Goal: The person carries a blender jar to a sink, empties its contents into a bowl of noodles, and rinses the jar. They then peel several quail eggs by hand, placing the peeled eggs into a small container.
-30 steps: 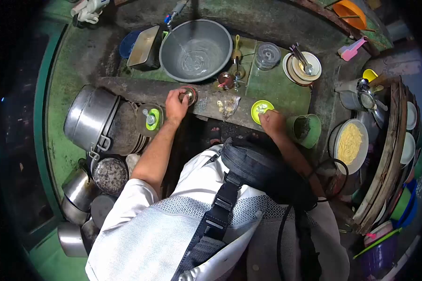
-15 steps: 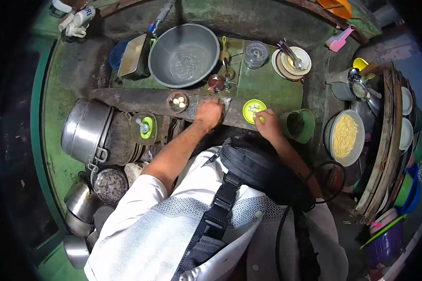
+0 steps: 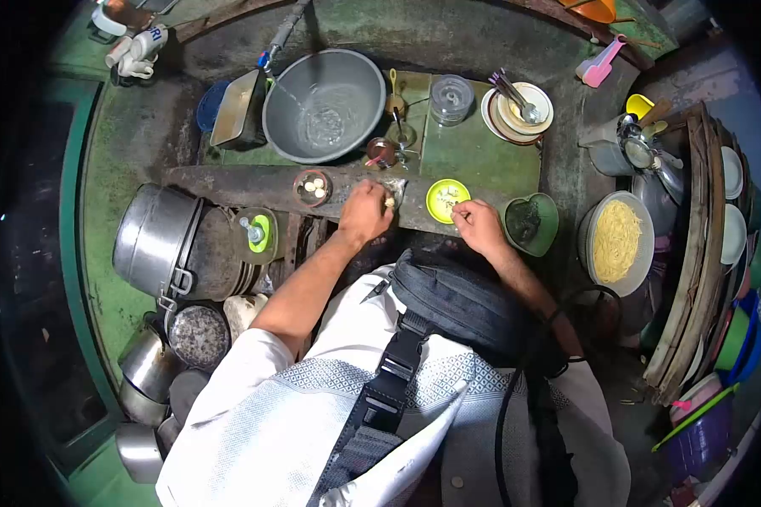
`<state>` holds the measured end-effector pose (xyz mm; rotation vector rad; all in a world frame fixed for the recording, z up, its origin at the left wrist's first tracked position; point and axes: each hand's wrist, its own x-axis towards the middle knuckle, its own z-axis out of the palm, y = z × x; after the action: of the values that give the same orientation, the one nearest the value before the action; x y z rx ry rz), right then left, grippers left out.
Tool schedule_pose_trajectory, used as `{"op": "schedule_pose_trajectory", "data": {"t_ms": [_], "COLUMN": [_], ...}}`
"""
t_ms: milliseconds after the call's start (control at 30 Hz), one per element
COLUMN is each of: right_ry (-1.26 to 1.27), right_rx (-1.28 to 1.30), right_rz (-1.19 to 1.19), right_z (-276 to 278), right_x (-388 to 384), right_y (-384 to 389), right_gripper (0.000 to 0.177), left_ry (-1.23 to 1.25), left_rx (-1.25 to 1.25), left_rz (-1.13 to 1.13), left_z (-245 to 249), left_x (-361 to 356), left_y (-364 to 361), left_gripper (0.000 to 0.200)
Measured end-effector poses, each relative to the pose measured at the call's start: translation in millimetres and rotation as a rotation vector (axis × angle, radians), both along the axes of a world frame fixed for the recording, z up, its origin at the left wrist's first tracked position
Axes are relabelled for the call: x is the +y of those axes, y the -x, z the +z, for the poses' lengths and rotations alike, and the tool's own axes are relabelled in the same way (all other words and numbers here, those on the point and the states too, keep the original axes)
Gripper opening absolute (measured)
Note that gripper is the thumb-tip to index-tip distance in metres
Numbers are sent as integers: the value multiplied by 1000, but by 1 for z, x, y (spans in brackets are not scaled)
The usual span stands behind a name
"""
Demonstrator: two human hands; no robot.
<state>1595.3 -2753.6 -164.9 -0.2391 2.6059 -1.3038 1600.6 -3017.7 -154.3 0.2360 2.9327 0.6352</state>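
At the mid-frame ledge (image 3: 228, 179), both hands worked.
Left hand (image 3: 365, 211) pinched a pale piece (image 3: 389, 203) beside the plastic bag (image 3: 400, 186); right hand (image 3: 478, 224) bunched its fingers at the green plate (image 3: 445, 200), lower-right rim.

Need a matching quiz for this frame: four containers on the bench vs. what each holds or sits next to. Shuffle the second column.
Things:
1. grey basin
2. lime saucer
3. white plate
4. small round bowl

Contents or place:
A. holds noodles
B. right by the right hand
C. holds water
D. holds pale round pieces, left of the left hand

Pairs: 1-C, 2-B, 3-A, 4-D
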Motion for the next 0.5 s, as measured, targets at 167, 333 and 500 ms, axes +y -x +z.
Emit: {"op": "schedule_pose_trajectory", "data": {"t_ms": [167,333,500], "right_ry": [184,311,342], "right_rx": [12,209,329], "right_rz": [8,155,114], "right_z": [31,78,87], "right_x": [-8,-26,-27], "right_y": [5,14,11], "right_gripper": [15,13,10], "left_ry": [-622,-1025,-969], "left_rx": [-224,-325,-259], "left_rz": [296,173,166], "left_z": [21,47,51], "left_x": [7,39,52], "left_y": [-8,-3,-2], "left_gripper": [29,30,30]}}
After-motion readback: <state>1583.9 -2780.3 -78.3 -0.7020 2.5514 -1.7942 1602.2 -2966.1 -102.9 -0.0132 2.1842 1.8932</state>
